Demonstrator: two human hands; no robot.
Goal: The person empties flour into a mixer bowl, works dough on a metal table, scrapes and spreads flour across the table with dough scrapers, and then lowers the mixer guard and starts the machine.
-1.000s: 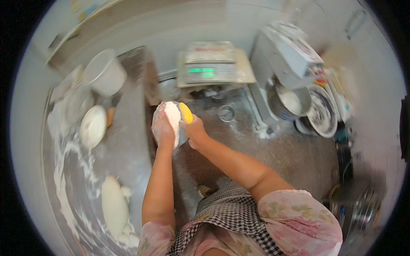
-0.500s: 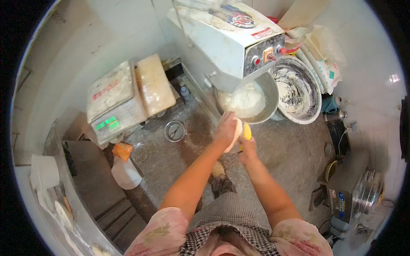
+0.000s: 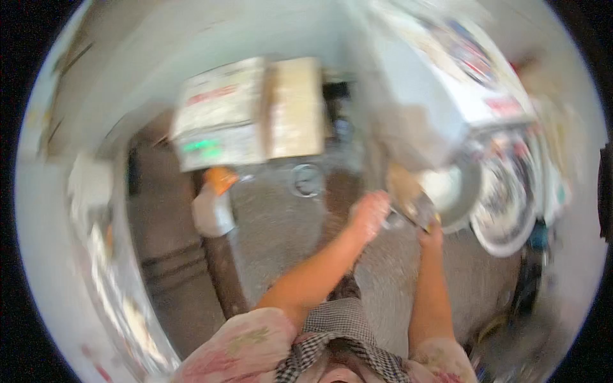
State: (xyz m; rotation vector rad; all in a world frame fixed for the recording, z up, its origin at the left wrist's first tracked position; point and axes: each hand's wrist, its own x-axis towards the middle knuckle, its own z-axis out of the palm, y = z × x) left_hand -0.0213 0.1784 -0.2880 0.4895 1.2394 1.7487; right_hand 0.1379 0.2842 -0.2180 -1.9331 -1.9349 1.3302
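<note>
Low in front of me, my right hand (image 3: 431,233) is closed round a yellow-handled scraper (image 3: 424,213) with a flat grey blade. Motion smears its outline. My left hand (image 3: 371,216) is just left of the blade, its fingers too blurred to read. A small pale shape (image 3: 393,221) shows between the hands; whether the left hand holds it is unclear. Beyond the right hand is the metal mixer bowl (image 3: 471,199), with white flour (image 3: 440,186) in it, under the white mixing machine (image 3: 434,83).
A wide basin (image 3: 501,247) with pale residue stands right of the bowl. At left are a scale (image 3: 220,115) with green digits, a tan board (image 3: 295,108), an orange packet (image 3: 221,180) and a white container (image 3: 212,216). A small round dish (image 3: 307,180) rests on the floor.
The view has swung left, so the machine and bowl appear farther right. My hands have moved apart; the pale slab by my left hand no longer shows clearly, and the grey blade has come into view.
</note>
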